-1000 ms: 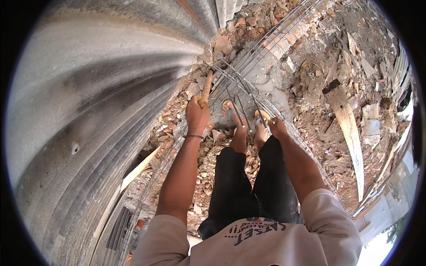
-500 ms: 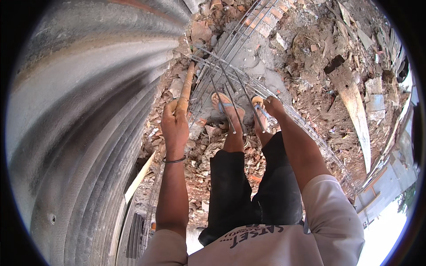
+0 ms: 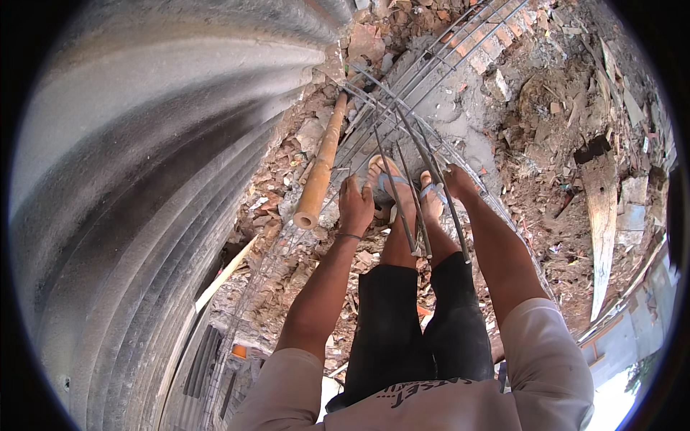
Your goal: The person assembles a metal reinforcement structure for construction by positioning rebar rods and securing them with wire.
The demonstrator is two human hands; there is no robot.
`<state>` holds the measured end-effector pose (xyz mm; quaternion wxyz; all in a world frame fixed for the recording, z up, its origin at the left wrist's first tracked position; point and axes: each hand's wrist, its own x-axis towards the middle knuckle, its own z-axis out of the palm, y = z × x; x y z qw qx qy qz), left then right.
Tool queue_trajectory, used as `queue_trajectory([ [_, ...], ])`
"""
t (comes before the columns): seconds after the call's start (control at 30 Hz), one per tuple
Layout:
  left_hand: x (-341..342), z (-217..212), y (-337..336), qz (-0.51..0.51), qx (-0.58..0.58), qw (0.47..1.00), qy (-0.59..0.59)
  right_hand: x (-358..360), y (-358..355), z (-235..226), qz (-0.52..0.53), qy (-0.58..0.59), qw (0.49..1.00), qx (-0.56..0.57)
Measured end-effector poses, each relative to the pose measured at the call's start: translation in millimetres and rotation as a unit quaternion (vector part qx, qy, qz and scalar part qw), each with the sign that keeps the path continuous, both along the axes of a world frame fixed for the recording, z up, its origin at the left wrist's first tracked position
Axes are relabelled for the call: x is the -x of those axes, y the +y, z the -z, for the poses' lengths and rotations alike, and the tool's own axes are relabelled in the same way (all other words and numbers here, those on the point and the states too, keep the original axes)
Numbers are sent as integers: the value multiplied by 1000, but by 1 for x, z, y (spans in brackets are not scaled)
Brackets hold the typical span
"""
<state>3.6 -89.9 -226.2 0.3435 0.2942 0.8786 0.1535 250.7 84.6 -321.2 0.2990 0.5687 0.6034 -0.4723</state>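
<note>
A bamboo pole (image 3: 325, 161) with a hollow near end slants up from the rubble at my left. Just right of it is my left hand (image 3: 355, 207), apart from the pole, its thumb and fingers separated and nothing seen in them. Several steel reinforcing bars (image 3: 417, 194) rise towards me in front of my sandalled feet (image 3: 388, 176). My right hand (image 3: 461, 183) is beside the rightmost bar, its fingers curled; whether they grip anything is hidden. Behind the bars, a long rebar cage (image 3: 420, 90) crosses another over grey mortar.
Corrugated sheets (image 3: 165, 136) form a wall close on my left. Broken brick and soil (image 3: 535, 158) cover the ground, with a splintered plank (image 3: 600, 230) at the right. A pale wooden strip (image 3: 226, 273) leans by the sheets at lower left.
My left hand has let go of the bamboo pole and moved right, away from it. The view has shifted, so the bars and rubble appear farther right. My right hand stays beside the bars.
</note>
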Motion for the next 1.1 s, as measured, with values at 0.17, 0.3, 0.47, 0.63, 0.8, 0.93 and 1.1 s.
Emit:
queue_trajectory([
  [0.17, -9, 78, 99, 73, -70, 992, 75, -74, 43, 89, -56, 99, 993, -35],
  [0.3, 68, 106, 47, 22, 104, 993, -55, 51, -21, 49, 190, 142, 967, 92],
  [0.47, 55, 114, 86, 14, 24, 985, -169, -7, 26, 88, 232, 173, 956, 51],
  [0.63, 51, 86, 75, 32, 25, 991, -129, -5, 7, 60, 221, 173, 960, 6],
  [0.8, 52, 21, 70, 43, 12, 990, -132, 4, 3, -8, 171, 174, 970, 14],
  [0.93, 44, -40, 83, 46, 18, 990, -132, -11, 6, -59, 142, 194, 970, -30],
  [1.1, 42, -98, 77, 44, -11, 988, -146, -19, 3, -123, 183, 210, 960, -18],
])
